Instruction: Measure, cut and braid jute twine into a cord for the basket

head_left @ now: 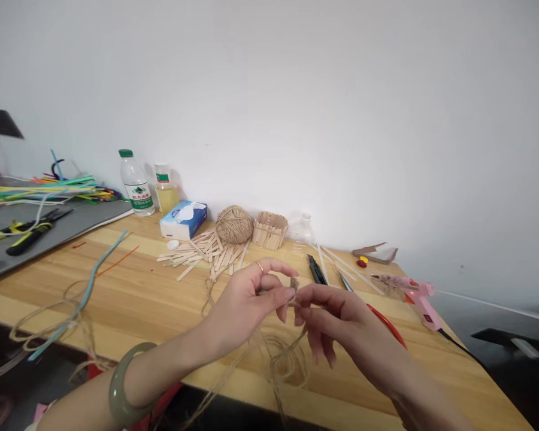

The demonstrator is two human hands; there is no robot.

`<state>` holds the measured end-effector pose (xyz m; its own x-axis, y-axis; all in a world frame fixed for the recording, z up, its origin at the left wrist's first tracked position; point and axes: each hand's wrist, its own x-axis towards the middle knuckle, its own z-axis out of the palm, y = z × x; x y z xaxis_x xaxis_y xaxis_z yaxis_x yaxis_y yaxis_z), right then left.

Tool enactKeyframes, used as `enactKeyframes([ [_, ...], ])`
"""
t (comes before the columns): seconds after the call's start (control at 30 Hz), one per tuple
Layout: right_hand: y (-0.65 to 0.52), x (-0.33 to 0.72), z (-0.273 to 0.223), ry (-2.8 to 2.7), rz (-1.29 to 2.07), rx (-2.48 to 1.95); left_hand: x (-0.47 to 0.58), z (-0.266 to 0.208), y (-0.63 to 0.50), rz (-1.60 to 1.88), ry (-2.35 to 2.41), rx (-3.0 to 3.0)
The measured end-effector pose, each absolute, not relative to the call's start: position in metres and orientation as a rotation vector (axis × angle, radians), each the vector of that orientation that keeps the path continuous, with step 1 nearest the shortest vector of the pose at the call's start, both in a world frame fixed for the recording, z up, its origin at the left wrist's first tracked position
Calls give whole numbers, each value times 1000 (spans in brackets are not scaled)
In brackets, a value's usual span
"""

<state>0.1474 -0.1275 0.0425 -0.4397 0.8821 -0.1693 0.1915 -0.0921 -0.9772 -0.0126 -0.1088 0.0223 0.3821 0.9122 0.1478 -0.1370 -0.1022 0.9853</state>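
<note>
My left hand (247, 299), with a ring and a green bangle on its wrist, pinches a small brown bit of jute twine (294, 283) between thumb and fingers. From the right, my right hand (341, 314) meets it, thumb and index finger closed on the same twine just beside the left fingertips. What shape the twine has there is mostly hidden by the fingers. Loose loops of twine (287, 359) lie on the table below both hands and trail over its front edge. Farther back sits the ball of twine (234, 224).
Wooden craft sticks (202, 251) lie in a pile near a small stick basket (270, 232). Right of my hands are a utility knife (316, 269), red-handled scissors (388, 326) and a pink glue gun (420, 293). Bottles (137, 188), a tissue box (183, 220) and pliers (33, 232) stand or lie left.
</note>
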Motion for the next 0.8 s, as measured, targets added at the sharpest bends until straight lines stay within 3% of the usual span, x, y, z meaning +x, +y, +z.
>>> enactKeyframes([
  [0.37, -128, 142, 29, -1757, 1005, -1238, -14, 17, -112, 929, 692, 1377],
  [0.8, -129, 144, 31, -1610, 1069, -1130, -9, 17, -118, 951, 697, 1084],
])
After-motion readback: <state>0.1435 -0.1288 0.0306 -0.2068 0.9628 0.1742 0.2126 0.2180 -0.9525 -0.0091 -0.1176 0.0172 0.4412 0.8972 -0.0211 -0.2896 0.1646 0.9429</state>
